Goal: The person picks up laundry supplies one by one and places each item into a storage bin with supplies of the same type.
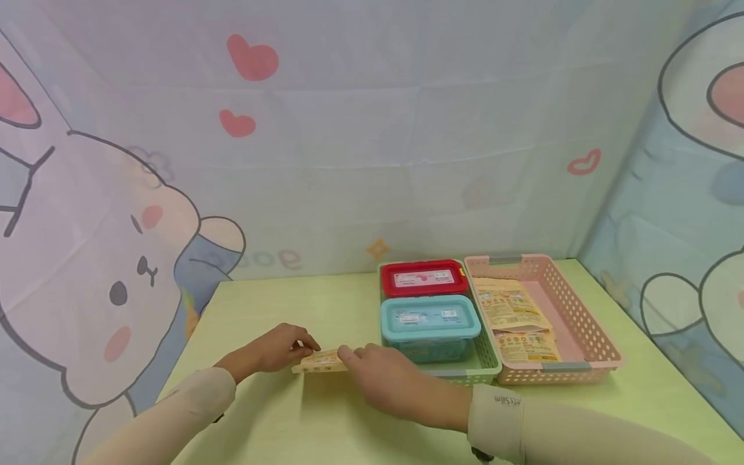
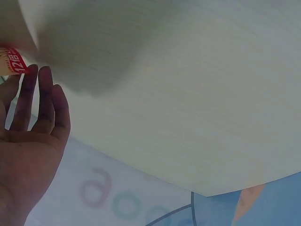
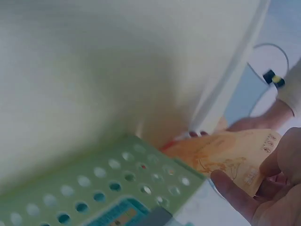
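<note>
A yellow-orange printed packet (image 1: 322,361) is held just above the table, left of the green basket, and casts a shadow below. My left hand (image 1: 281,349) pinches its left end; in the left wrist view a red-printed corner (image 2: 13,61) shows between thumb and index finger, the other fingers extended. At the opposite end, my right hand (image 1: 383,381) grips the packet with thumb and curled fingers. The right wrist view shows the packet's broad printed face (image 3: 230,146), slightly bowed, reaching from one hand to the other.
A light green perforated basket (image 1: 490,355) holds a red-lidded box (image 1: 424,290) and a teal-lidded box (image 1: 430,332). Beside it, a pink basket (image 1: 581,316) contains similar packets (image 1: 511,310) on its left side. A printed cloth (image 1: 349,181) hangs behind the table.
</note>
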The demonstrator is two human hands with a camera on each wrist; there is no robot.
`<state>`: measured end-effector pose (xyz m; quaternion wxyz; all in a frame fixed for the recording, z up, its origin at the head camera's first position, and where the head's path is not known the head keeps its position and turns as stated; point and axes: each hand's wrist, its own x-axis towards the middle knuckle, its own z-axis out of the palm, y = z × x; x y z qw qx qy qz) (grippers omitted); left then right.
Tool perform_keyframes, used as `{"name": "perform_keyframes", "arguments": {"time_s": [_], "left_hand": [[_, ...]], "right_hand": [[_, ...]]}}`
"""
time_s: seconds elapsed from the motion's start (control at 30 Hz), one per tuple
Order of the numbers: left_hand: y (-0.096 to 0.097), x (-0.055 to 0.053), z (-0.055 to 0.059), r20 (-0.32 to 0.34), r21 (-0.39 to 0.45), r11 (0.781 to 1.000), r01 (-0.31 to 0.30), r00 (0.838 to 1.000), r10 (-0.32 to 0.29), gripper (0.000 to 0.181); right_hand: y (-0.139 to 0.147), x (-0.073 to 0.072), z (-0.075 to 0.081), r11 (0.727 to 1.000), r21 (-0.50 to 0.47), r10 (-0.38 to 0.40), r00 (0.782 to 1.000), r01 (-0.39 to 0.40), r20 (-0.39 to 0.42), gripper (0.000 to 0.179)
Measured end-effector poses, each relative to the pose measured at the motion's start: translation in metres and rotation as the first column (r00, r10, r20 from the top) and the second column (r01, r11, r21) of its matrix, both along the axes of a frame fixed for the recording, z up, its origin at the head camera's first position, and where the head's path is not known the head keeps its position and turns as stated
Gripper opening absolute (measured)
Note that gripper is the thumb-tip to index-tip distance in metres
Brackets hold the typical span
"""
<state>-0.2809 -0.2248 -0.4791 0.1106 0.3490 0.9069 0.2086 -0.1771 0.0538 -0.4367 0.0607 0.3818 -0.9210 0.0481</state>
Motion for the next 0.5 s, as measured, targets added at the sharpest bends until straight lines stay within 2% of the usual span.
{"name": "perform_keyframes", "arguments": {"time_s": [0.13,0.23,0.4,0.5], "left_hand": [[-0.003,0.002,0.005,0.061,-0.002,1.0,0.006,0.998,-0.006,0.021],[-0.003,0.004,0.01,0.121,-0.006,1.0,-0.001,0.993,0.002,0.027],[-0.006,0.007,0.012,0.193,-0.005,0.999,-0.041,0.98,0.041,0.037],[-0.007,0.008,0.009,0.25,0.023,0.998,-0.066,0.967,0.058,0.036]], "right_hand": [[0.0,-0.008,0.011,0.999,-0.032,-0.041,0.998,0.043,0.052,0.042],[-0.001,-0.015,0.012,0.997,-0.046,-0.064,0.994,0.068,0.091,0.041],[0.001,-0.025,0.008,0.994,-0.078,-0.066,0.996,0.07,0.057,0.035],[0.002,-0.029,0.009,0.991,-0.115,-0.067,0.997,0.071,0.036,0.028]]}}
